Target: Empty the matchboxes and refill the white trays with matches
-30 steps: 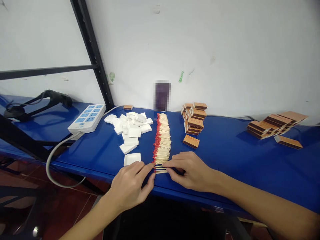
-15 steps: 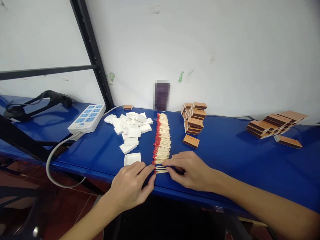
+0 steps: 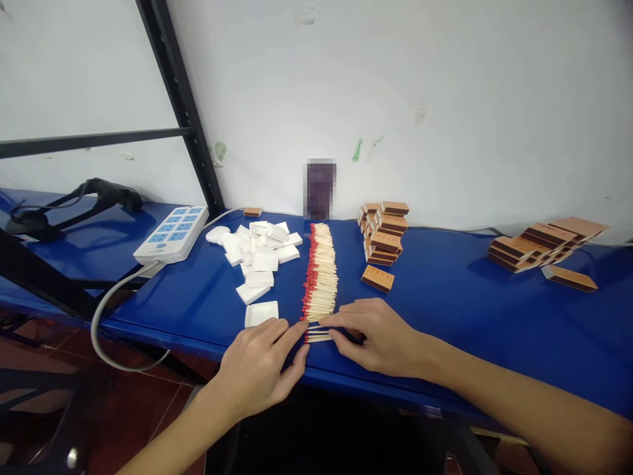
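Note:
A few matches (image 3: 318,334) lie at the near end of a long row of matches (image 3: 322,274), red heads to the left. At the head side, my left hand (image 3: 264,363) closes its thumb and forefinger around them. My right hand (image 3: 380,340) pinches the same few from the plain ends, its forefinger against the row. A white matchbox tray (image 3: 262,315) sits just beyond my left hand, with a heap of white trays (image 3: 262,262) behind it. Right of the row is a stack of matchbox sleeves (image 3: 386,242), with one brown-orange matchbox sleeve (image 3: 378,278) in front.
More matchboxes (image 3: 537,245) are stacked on the far right of the blue table (image 3: 459,297). At left are a white power strip (image 3: 173,234) with its cable, a black headset (image 3: 101,198) and a black metal frame (image 3: 180,99). A small matchbox (image 3: 252,212) lies near the wall.
Almost nothing differs. Both hands keep their place at the near matches, and the view has shifted very slightly.

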A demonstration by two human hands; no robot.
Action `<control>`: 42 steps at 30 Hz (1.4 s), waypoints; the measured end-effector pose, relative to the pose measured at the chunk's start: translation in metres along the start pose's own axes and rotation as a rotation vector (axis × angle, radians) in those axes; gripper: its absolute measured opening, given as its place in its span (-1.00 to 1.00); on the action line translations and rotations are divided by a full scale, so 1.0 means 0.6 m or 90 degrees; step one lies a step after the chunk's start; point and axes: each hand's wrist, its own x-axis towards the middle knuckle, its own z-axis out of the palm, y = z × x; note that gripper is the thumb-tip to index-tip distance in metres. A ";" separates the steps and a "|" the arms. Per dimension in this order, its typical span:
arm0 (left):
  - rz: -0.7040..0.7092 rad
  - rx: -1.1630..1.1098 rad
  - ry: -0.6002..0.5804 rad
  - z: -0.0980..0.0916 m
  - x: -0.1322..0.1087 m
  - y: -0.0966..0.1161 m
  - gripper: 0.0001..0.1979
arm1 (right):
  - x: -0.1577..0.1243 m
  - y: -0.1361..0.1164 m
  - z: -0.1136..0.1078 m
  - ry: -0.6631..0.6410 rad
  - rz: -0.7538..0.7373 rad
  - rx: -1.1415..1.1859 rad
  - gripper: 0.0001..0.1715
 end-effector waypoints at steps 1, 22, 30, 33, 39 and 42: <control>0.000 0.002 -0.004 0.000 0.000 0.000 -0.73 | 0.000 0.000 0.000 0.001 -0.001 0.002 -0.79; -0.029 -0.044 -0.030 -0.003 0.000 -0.001 -0.76 | 0.001 0.002 0.001 0.005 0.017 -0.010 -0.77; 0.008 -0.052 0.007 -0.001 -0.003 -0.002 -0.81 | 0.001 0.001 0.002 0.006 0.017 -0.004 -0.77; 0.012 -0.051 0.014 -0.001 -0.002 -0.002 -0.81 | 0.000 0.003 0.003 0.004 0.010 -0.010 -0.77; -0.011 -0.041 0.028 0.002 -0.003 0.000 -0.75 | 0.002 0.001 0.001 0.007 0.005 -0.004 -0.75; -0.017 -0.039 0.022 0.002 -0.004 0.000 -0.75 | 0.002 0.000 0.000 0.018 0.004 -0.003 -0.76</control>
